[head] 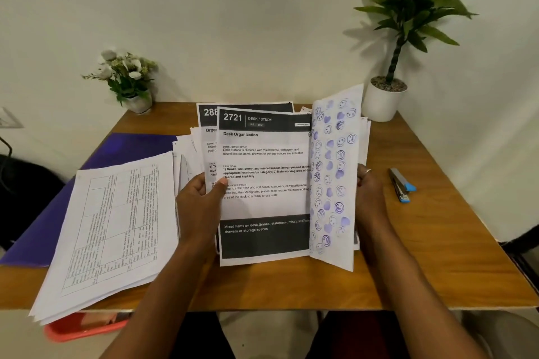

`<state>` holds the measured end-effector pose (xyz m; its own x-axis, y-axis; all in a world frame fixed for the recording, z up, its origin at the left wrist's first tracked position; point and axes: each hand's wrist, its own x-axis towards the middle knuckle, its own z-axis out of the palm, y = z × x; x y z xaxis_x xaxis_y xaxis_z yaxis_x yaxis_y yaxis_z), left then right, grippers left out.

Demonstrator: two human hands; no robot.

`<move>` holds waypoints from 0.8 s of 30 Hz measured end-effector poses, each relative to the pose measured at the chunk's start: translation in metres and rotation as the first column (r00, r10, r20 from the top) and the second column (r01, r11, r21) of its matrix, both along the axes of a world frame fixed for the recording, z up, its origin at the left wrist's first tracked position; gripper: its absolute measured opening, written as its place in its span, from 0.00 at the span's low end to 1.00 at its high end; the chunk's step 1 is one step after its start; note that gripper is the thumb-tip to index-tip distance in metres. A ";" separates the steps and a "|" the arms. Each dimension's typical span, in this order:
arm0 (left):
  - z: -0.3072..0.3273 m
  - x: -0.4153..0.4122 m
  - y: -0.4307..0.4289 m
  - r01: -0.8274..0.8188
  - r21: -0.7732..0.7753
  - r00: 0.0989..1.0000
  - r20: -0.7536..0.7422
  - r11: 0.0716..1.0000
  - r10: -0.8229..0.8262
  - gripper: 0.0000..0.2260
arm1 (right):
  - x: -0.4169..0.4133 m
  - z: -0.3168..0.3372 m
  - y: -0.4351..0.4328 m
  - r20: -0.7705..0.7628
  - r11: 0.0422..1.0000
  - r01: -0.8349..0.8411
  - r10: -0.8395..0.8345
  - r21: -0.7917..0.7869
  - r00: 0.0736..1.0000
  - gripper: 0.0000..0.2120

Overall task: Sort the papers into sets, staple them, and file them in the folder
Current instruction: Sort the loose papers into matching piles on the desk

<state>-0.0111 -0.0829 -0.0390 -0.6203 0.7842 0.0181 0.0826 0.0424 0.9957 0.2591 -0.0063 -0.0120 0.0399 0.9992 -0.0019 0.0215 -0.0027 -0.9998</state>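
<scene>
My left hand (201, 198) grips the left edge of a printed sheet headed "2721 Desk Organization" (264, 160), thumb on top, with more sheets fanned behind it. My right hand (369, 192) holds up a sheet stamped with purple smileys and hearts (332, 178), tilted on edge over the stack's right side. A separate pile of papers with tables (113, 227) lies at the left, partly over a purple folder (128, 148). A blue and grey stapler (401, 185) lies on the wooden table (437, 256) to the right of my right hand.
A small pot of white flowers (128, 81) stands at the table's back left. A tall green plant in a white pot (385, 96) stands at the back right. A red tray (84, 326) pokes out below the table's front left edge.
</scene>
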 end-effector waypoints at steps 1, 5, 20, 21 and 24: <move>0.001 0.000 -0.001 0.002 0.002 1.000 -0.003 1.000 -0.002 0.09 | 0.001 -0.001 0.000 -0.016 1.000 0.010 -0.010 -0.018 1.000 0.04; 0.005 0.000 -0.005 0.012 0.018 0.999 0.035 1.000 -0.013 0.10 | 0.007 -0.011 0.004 -0.022 0.997 0.051 -0.052 -0.060 0.998 0.07; 0.018 0.004 -0.014 0.052 0.027 0.988 0.144 0.998 -0.055 0.08 | 0.000 -0.013 0.000 -0.300 0.978 -0.127 0.073 -0.165 0.951 0.09; 0.018 0.004 -0.014 0.050 0.023 0.988 0.145 0.998 -0.053 0.09 | 0.001 -0.013 -0.001 -0.291 0.979 -0.116 0.063 -0.167 0.955 0.09; 0.020 0.004 -0.016 0.045 0.019 0.983 0.177 0.999 -0.048 0.10 | 0.004 -0.014 -0.002 -0.258 0.982 -0.074 0.027 -0.174 0.966 0.09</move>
<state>-0.0074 -0.0990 -0.0194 -0.5774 0.8128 -0.0768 -0.0937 0.0275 0.9952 0.2632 -0.0081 -0.0256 -0.0362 0.9819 -0.1862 -0.2280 -0.1895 -0.9551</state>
